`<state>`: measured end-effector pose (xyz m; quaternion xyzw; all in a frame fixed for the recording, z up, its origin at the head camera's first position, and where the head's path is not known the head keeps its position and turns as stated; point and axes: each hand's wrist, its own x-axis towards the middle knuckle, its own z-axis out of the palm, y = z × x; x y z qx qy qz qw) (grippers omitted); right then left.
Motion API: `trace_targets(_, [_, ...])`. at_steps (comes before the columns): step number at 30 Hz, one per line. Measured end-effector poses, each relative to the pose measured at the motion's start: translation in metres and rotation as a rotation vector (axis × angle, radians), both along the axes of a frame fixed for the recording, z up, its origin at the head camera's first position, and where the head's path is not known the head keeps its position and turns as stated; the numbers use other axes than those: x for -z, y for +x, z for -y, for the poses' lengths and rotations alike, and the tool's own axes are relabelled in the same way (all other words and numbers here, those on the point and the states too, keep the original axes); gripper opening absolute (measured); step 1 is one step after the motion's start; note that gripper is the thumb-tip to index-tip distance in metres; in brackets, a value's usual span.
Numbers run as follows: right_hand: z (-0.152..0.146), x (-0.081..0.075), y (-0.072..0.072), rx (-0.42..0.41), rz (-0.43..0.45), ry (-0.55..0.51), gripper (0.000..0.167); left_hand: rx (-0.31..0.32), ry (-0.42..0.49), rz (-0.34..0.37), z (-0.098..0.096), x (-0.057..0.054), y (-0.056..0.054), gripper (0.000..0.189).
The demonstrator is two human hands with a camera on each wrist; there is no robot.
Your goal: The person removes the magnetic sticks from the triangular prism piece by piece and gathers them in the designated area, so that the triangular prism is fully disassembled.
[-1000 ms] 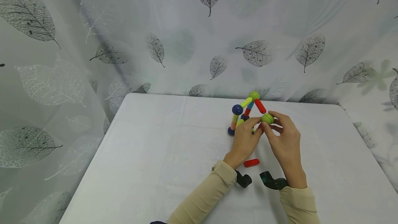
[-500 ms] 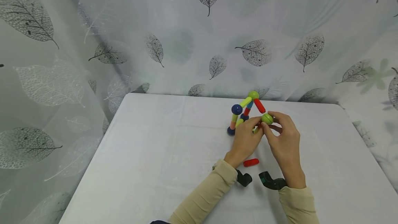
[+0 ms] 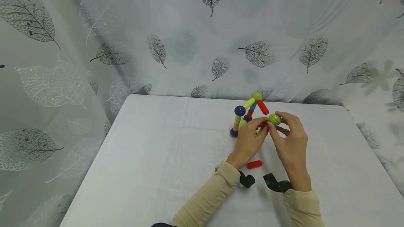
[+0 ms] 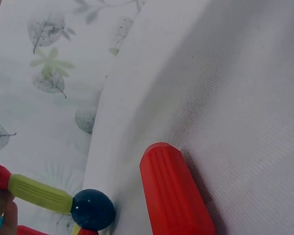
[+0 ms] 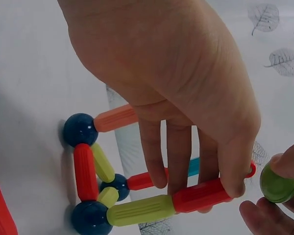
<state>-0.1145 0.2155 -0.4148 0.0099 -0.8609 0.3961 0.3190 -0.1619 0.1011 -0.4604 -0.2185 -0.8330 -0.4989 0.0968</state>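
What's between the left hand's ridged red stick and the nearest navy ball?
A ridged lime-green stick joins the red stick to the ball; right wrist view.

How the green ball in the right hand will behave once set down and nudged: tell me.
The green ball would likely roll easily, being round. It is probably stiff, as the right hand pinches it with no visible dent. Its smooth-looking surface might make it slightly slippery.

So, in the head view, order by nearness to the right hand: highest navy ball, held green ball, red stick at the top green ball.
1. Held green ball: pinched by the right hand.
2. Red stick: up and left of it.
3. Highest navy ball: farther left.
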Motion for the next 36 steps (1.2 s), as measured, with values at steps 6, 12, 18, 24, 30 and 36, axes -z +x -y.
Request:
trace_targets(6, [-0.006, 0.007, 0.002, 0.045, 0.017, -0.002, 0.044, -0.008, -0.033, 0.007, 0.000, 0.000, 0.000, 0.032])
trace_targets(12, [-0.013, 0.019, 0.004, 0.080, 0.051, 0.004, 0.044, -0.014, -0.087, 0.011, 0.002, -0.003, 0.002, 0.040])
trace_targets(18, [-0.019, 0.033, 0.005, 0.097, 0.100, 0.018, 0.042, -0.019, -0.145, 0.005, 0.007, -0.009, 0.007, 0.042])
trace_targets(24, [-0.025, 0.045, 0.005, 0.130, 0.164, 0.039, 0.041, -0.027, -0.196, -0.023, 0.013, -0.017, 0.012, 0.042])
trace_targets(30, [-0.032, 0.056, 0.002, 0.125, 0.266, 0.028, 0.040, -0.039, -0.229, -0.086, 0.020, -0.024, 0.018, 0.043])
trace_targets(36, [-0.042, 0.065, 0.001, 0.100, 0.386, 0.050, 0.041, -0.012, -0.239, -0.099, 0.027, -0.032, 0.025, 0.044])
